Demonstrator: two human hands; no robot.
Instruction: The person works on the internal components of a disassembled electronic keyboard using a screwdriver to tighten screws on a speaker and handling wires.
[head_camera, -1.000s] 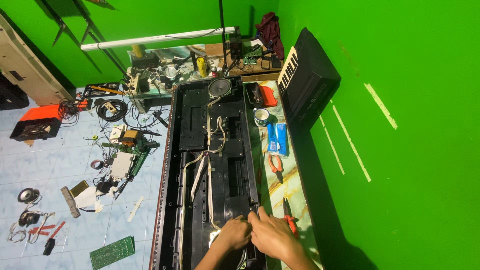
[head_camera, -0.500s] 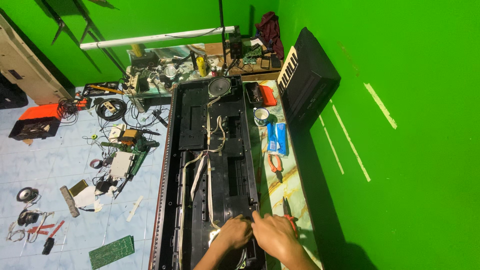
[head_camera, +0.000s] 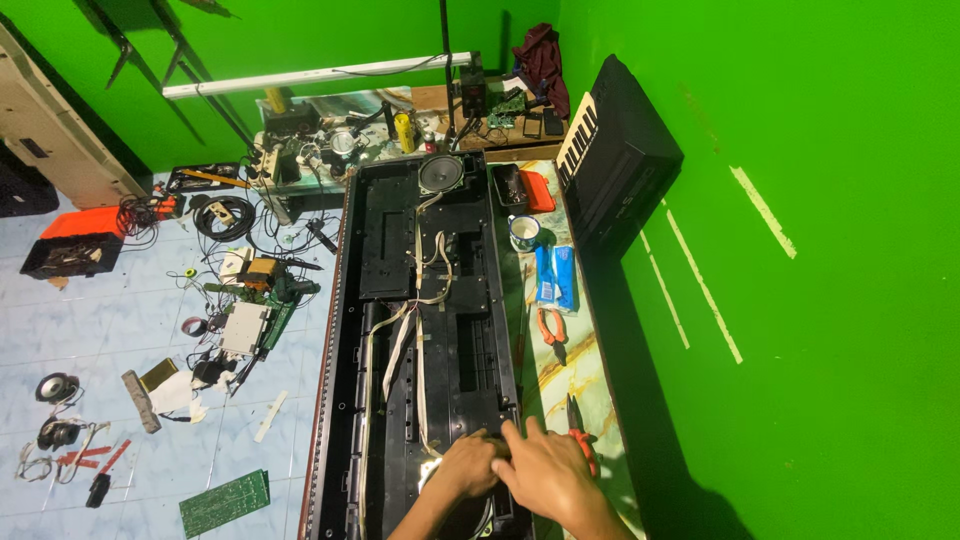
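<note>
- Head view, hands: right hand (head_camera: 548, 472) lying palm-down, fingers spread flat, on the near end of the opened keyboard casing (head_camera: 420, 330), at about 6 o'clock in the picture; pressing rather than gripping, nothing seen enclosed in it.
- Left hand (head_camera: 470, 465) just beside it at 9 o'clock of the right, fingers curled down into the casing near a round speaker (head_camera: 470, 512) half hidden below; impossible to tell whether anything is pinched.
- Casing running from 6 o'clock up to 12 o'clock along the marbled bench (head_camera: 560, 370), with pale ribbon cables (head_camera: 415, 330) trailing down its middle to the hands and a second round speaker (head_camera: 440, 173) at the far end.
- To work well here, by judgement: keep the flat hand steadying the shell, feel with the curled fingers, avoid tugging the ribbon cables lying right at the wrists.
- Red-handled cutters (head_camera: 580, 440) touching or nearly touching the right hand at its 3 o'clock; worth minding so as not to knock them off the edge.
- Orange-handled pliers (head_camera: 548, 328) farther up at 1 o'clock, well apart.
- Against the earlier frames: right hand spread wider and shifted slightly toward 3 o'clock, closer to the cutters; left hand barely moved; casing, cables and bench tools unchanged.
</note>
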